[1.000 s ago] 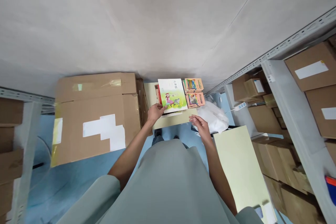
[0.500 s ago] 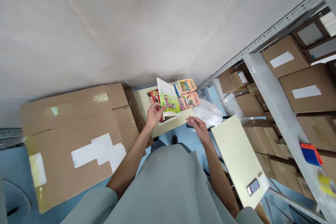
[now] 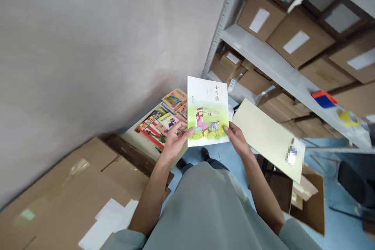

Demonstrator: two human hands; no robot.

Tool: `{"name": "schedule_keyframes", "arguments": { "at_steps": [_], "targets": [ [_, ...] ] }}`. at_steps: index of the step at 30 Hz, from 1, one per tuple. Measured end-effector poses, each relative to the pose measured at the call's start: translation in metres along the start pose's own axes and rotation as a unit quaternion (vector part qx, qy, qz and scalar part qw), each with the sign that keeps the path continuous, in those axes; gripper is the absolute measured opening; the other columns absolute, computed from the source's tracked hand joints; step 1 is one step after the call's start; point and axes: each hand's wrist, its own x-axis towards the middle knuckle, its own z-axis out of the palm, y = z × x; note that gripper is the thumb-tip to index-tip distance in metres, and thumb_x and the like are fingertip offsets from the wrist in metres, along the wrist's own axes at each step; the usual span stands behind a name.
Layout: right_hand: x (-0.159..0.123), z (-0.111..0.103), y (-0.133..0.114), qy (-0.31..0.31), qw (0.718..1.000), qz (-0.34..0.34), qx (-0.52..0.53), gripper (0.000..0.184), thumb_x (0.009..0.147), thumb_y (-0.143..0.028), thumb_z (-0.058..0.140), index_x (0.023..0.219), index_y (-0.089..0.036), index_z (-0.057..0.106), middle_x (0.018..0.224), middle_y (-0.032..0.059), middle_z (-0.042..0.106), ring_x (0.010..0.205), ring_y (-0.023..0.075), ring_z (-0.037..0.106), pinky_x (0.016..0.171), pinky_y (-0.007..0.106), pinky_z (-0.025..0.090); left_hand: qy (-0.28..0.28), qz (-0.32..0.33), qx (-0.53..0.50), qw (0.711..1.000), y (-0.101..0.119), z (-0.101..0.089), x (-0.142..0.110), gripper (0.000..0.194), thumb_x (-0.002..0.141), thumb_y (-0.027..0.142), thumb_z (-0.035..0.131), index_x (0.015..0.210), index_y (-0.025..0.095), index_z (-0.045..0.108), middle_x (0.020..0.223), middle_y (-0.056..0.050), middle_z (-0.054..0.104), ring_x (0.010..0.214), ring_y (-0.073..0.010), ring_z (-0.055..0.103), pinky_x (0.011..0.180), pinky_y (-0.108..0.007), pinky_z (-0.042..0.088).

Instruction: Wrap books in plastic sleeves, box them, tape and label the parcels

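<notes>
Fingers (image 3: 177, 127) of the left hand (image 3: 175, 141) and the right hand (image 3: 238, 139) were clamped on the picture book (image 3: 208, 97), thumbs on the front cover, the rest mostly hidden behind it. The left grip sat at the cover's eight o'clock and the right at its four o'clock, so the book lay between the two hands, neither clearly nearer. Its long axis ran almost from twelve to six, the cover facing the wearer, held up in front of the body. Thin and rectangular, it looked smooth, white above and grassy green below, with a printed figure in a red hat, a grey animal and dark characters.

At nine o'clock from it were stacked books (image 3: 175, 97), peach, red and yellow paper covers in slightly uneven piles, on a pale, flat table (image 3: 133, 141). Farther off at eight o'clock was a large cardboard box (image 3: 70, 191), brown and taped, with white paper labels (image 3: 115, 218). Between three and four o'clock stretched a second table (image 3: 258, 129), smooth and cream-coloured. Toward two o'clock rose a grey metal shelf (image 3: 254, 49) bearing cartons (image 3: 295, 39); a plain, matte-looking wall (image 3: 102, 47) filled ten o'clock
</notes>
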Motion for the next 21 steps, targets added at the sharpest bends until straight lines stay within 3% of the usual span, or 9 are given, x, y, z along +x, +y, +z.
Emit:
{"name": "schedule_keyframes", "arguments": {
  "at_steps": [4,9,14,17,21],
  "targets": [
    [-0.023,-0.052,0.006,0.096,0.993,-0.013,0.064,0.059,0.082,-0.069,0.094,0.119,-0.024,0.086,0.120,0.0103,0.088,0.119,0.0375,0.081,0.103,0.051,0.066,-0.105,-0.024,0.021,0.994,-0.009,0.046,0.020,0.057,0.078,0.069,0.092,0.084,0.025,0.057,0.089,-0.003,0.075,0.083,-0.0221,0.070,0.072,-0.031,0.056],
    [-0.047,-0.123,0.021,0.196,0.975,-0.047,0.089,0.049,0.080,-0.067,0.097,0.104,-0.025,0.087,0.108,0.0082,0.089,0.104,0.0322,0.082,0.098,0.048,0.065,-0.183,-0.042,0.097,0.977,-0.022,0.113,0.046,0.056,0.078,0.069,0.092,0.085,0.024,0.059,0.087,-0.001,0.072,0.080,-0.0202,0.067,0.074,-0.031,0.054],
    [-0.054,-0.200,0.039,0.243,0.963,-0.055,0.103,0.051,0.080,-0.069,0.096,0.100,-0.025,0.085,0.104,0.0084,0.088,0.100,0.0306,0.080,0.095,0.046,0.065,-0.246,-0.070,0.112,0.960,-0.035,0.197,0.076,0.055,0.073,0.064,0.097,0.083,0.024,0.060,0.091,-0.003,0.077,0.089,-0.0239,0.073,0.079,-0.032,0.059],
    [-0.048,-0.252,0.053,0.256,0.958,-0.056,0.119,0.052,0.079,-0.071,0.095,0.098,-0.025,0.084,0.100,0.0082,0.087,0.097,0.0301,0.079,0.093,0.045,0.064,-0.281,-0.096,0.116,0.948,-0.046,0.251,0.094,0.048,0.075,0.058,0.098,0.097,0.024,0.072,0.105,-0.007,0.083,0.106,-0.0308,0.077,0.086,-0.036,0.063],
    [-0.039,-0.321,0.066,0.275,0.951,-0.053,0.127,0.050,0.080,-0.071,0.095,0.098,-0.025,0.084,0.097,0.0071,0.085,0.093,0.0279,0.077,0.090,0.043,0.063,-0.293,-0.136,0.131,0.937,-0.066,0.324,0.123,0.058,0.070,0.061,0.100,0.110,0.023,0.081,0.114,-0.011,0.085,0.113,-0.0372,0.079,0.092,-0.044,0.066]
  ]
}}
